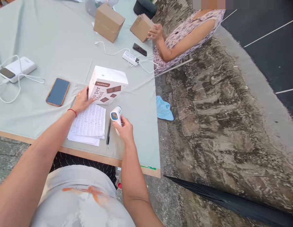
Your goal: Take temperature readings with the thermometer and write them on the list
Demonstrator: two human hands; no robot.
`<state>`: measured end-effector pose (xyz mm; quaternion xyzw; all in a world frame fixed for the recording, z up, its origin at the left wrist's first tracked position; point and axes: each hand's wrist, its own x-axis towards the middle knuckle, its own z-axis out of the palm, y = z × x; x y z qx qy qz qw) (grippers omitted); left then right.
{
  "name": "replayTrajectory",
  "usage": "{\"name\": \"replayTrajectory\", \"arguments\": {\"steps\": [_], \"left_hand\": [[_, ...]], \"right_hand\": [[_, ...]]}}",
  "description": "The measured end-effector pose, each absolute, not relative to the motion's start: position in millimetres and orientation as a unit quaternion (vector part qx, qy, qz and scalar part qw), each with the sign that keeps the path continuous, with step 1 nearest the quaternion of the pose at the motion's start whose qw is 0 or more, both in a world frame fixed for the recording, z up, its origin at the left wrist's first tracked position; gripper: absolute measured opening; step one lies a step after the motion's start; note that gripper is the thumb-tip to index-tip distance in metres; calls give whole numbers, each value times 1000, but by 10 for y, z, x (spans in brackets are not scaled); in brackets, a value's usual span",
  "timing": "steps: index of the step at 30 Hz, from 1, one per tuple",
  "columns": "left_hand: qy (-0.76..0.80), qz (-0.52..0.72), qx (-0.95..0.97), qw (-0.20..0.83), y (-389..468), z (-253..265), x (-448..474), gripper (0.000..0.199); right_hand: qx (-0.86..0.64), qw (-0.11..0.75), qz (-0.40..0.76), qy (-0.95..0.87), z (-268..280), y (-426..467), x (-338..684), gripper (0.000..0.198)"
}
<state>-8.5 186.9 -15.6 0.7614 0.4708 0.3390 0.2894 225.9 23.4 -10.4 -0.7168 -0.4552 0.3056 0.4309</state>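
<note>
My left hand (pixel 83 100) grips the near left side of a white box (pixel 110 77) with brown print, which stands on the cloth-covered table. In my right hand (pixel 125 128) is a white and blue infrared thermometer (pixel 116 114), held by its handle with the small screen facing me. Below the box lie sheets of handwritten paper (pixel 88 121), partly under my left wrist. A black pen (pixel 109 131) rests between the paper and my right hand.
A phone (pixel 57 91) and a white power bank (pixel 20 68) with cable lie on the left. Farther back are a cardboard box (pixel 108 22), a black phone (pixel 140 49) and a white device (pixel 130 58). A person's hand (pixel 156 32) holds another carton (pixel 141 27).
</note>
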Motion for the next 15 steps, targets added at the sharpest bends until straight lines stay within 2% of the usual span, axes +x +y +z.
{"name": "replayTrajectory", "arguments": {"steps": [3,6,15], "left_hand": [[465,363,762,268,1856,-192,-89,59],[477,356,762,254,1857,-204,-82,57],[505,327,767,223,1884,-231,-61,62]], "right_hand": [[-617,530,380,-440,-6,435,1981,51],[-567,579,431,-398,-13,618,1727,47],[-535,622,429,-378,-170,764,1501,55]]}}
